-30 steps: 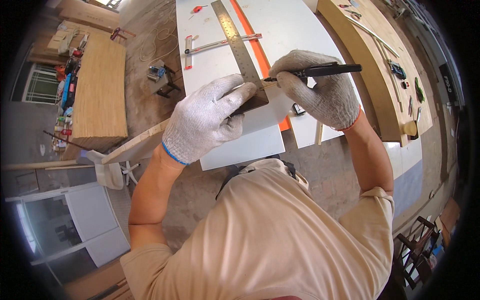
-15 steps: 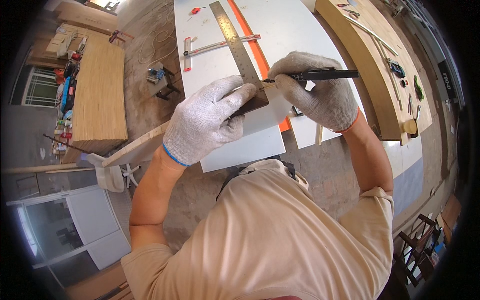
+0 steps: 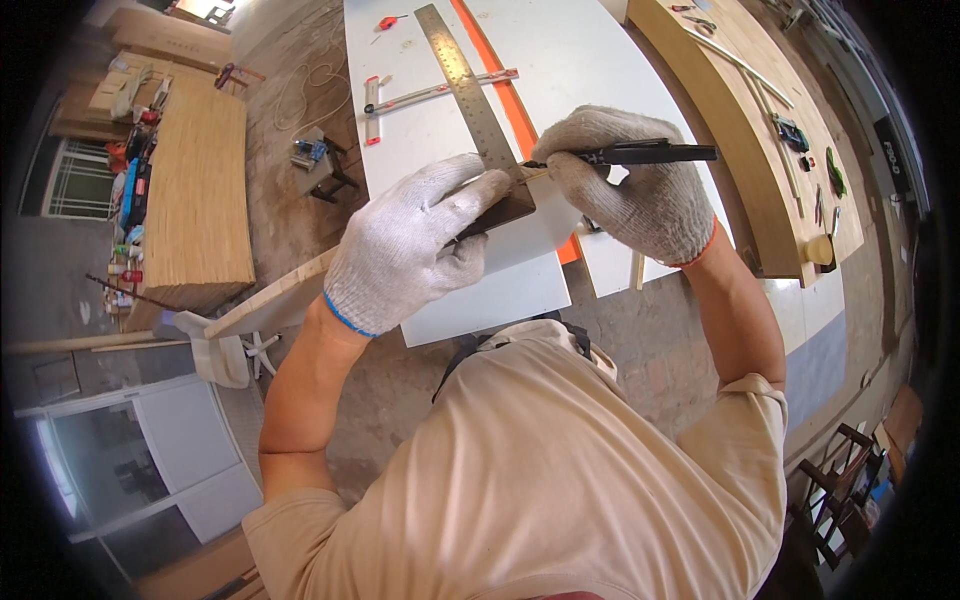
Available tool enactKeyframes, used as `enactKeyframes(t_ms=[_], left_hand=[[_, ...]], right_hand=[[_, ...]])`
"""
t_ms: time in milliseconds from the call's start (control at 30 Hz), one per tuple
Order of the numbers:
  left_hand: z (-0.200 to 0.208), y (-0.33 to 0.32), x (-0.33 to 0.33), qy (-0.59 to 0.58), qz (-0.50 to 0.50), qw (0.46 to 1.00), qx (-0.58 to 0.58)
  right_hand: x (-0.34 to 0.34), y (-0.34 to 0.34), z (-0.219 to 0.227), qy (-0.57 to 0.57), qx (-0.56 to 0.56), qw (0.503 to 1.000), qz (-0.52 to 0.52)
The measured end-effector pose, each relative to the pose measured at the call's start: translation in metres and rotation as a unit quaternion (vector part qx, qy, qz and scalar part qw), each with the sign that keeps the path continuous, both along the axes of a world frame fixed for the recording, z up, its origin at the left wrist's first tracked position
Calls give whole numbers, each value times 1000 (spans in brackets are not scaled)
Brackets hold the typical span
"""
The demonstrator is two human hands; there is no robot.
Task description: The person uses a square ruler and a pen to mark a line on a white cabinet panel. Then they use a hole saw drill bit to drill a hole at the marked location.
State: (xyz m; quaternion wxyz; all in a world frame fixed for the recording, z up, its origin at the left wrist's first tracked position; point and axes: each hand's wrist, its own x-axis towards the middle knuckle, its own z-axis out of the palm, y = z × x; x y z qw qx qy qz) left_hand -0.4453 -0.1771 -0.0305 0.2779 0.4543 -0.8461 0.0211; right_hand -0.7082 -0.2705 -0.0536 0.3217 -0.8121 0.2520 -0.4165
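Both of my hands wear whitish knitted work gloves. My left hand (image 3: 415, 240) is closed on the dark stock of a metal try square (image 3: 470, 100), pressing it against the edge of a board (image 3: 535, 232). The square's long perforated blade runs away from me over the white worktop. In my right hand (image 3: 635, 185) a black marker pen (image 3: 650, 151) is pinched, lying nearly level. Its tip meets the board edge right beside the corner where blade and stock join. My left fingers partly cover the stock.
A T-shaped measuring tool (image 3: 440, 93) and a small red tool (image 3: 390, 22) lie on the white worktop (image 3: 590, 50), which an orange strip crosses. To the right, a wooden bench (image 3: 740, 110) carries hand tools. A stack of boards (image 3: 200, 180) and a small stool (image 3: 330, 175) stand at left.
Hardly anything differs. The pen and both hands hold nearly the same place at the square, and the whole view has shifted very slightly.
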Motion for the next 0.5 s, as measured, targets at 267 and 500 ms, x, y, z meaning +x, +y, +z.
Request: enactKeyframes(t_ms=[267,500], left_hand=[[1,0,1,-6,4,1000,7],[0,-1,2,-10,7,1000,5]], right_hand=[[0,-2,0,-3,1,1000,7],[2,0,3,-6,25,1000,11]])
